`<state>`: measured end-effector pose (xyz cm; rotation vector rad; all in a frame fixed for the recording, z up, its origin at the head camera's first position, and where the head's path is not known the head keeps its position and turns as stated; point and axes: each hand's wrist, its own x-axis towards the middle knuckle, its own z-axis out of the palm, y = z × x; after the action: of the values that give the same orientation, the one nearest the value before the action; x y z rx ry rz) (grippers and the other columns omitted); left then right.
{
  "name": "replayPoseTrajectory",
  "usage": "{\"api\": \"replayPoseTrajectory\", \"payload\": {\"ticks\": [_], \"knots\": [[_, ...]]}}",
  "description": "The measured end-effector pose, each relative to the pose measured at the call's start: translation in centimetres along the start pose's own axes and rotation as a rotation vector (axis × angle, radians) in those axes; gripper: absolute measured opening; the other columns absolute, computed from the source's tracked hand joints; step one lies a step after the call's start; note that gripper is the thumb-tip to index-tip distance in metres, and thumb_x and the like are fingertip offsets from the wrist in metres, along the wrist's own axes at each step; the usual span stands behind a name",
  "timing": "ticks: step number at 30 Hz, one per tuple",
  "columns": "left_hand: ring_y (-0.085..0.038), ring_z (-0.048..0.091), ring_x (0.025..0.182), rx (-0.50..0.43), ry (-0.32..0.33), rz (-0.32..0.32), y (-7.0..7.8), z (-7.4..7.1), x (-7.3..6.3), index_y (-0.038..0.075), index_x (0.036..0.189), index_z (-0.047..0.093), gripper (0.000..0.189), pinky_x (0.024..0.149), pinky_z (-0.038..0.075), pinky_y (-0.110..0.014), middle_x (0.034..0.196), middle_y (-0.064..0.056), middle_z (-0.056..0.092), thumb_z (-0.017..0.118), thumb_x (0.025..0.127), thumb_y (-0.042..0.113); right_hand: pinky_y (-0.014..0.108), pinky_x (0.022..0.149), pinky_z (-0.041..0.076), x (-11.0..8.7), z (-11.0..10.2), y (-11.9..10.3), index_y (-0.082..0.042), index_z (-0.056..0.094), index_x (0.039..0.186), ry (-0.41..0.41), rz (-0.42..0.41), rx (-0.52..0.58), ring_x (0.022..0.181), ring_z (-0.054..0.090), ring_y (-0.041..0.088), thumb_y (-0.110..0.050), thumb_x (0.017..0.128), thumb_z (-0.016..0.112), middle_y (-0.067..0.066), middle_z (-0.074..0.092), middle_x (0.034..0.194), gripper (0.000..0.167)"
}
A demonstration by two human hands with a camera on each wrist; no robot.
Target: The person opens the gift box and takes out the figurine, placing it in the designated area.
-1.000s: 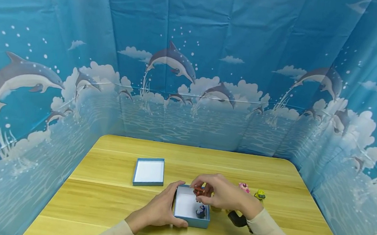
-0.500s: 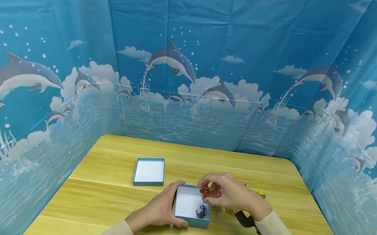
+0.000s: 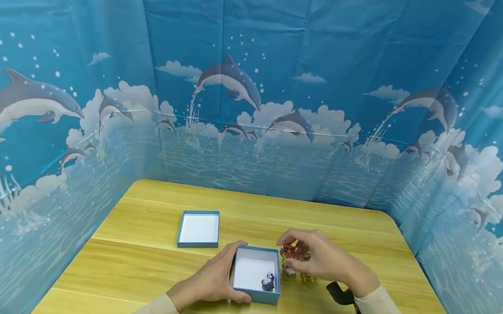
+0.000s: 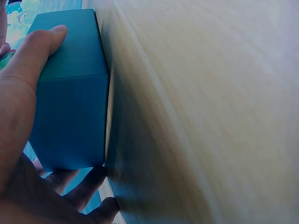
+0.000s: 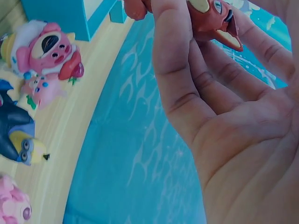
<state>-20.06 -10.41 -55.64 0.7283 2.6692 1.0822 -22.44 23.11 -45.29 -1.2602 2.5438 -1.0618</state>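
My left hand holds the blue open-topped box at its left side, thumb on the near wall and fingers on the far wall. A small dark-blue and white figurine is inside, at the near right corner. Just right of the box, above the table, my right hand pinches a reddish-brown toy figurine. In the right wrist view that figurine shows a pointed ear and a light patch; my fingers cover part of it.
The box's lid lies with its white inside up, behind and left. Under my right hand stand more figurines: a pink bear, a small pink one, a yellow-headed one in dark blue and another pink one.
My right hand has moved right with the reddish-brown figurine, from over the box to beside its right wall. The left hand and the box have stayed put.
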Motion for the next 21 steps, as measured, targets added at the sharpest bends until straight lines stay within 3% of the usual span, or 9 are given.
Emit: {"api": "replayPoseTrajectory", "payload": {"ticks": [6,12,21], "knots": [[-0.022,0.066,0.129,0.011,0.000,-0.005,0.0,0.1,0.2,0.020,0.183,0.027,0.137,0.108,0.060,-0.053,0.171,-0.010,0.054,0.104,0.080,0.065,0.030,0.077,0.068,-0.8,-0.6,0.2,-0.020,0.074,0.137,0.031,0.009,-0.018,0.090,0.075,-0.001,-0.012,0.110,0.082,-0.002,0.083,0.115,0.029],[-0.023,0.066,0.132,0.018,-0.003,-0.011,-0.1,0.1,0.3,0.021,0.184,0.026,0.138,0.109,0.060,-0.054,0.172,-0.009,0.054,0.104,0.080,0.066,0.028,0.076,0.066,-1.6,-1.1,0.5,-0.020,0.074,0.138,0.061,0.023,-0.056,0.090,0.073,-0.002,-0.012,0.110,0.082,0.004,0.085,0.118,0.031],[-0.021,0.065,0.131,0.018,-0.008,-0.020,-0.1,0.1,0.2,0.022,0.184,0.025,0.138,0.110,0.060,-0.054,0.171,-0.008,0.054,0.104,0.080,0.066,0.031,0.081,0.066,-3.0,-1.5,1.4,-0.021,0.074,0.138,0.095,0.050,-0.082,0.095,0.073,0.000,-0.013,0.108,0.084,0.002,0.084,0.124,0.033]]}}
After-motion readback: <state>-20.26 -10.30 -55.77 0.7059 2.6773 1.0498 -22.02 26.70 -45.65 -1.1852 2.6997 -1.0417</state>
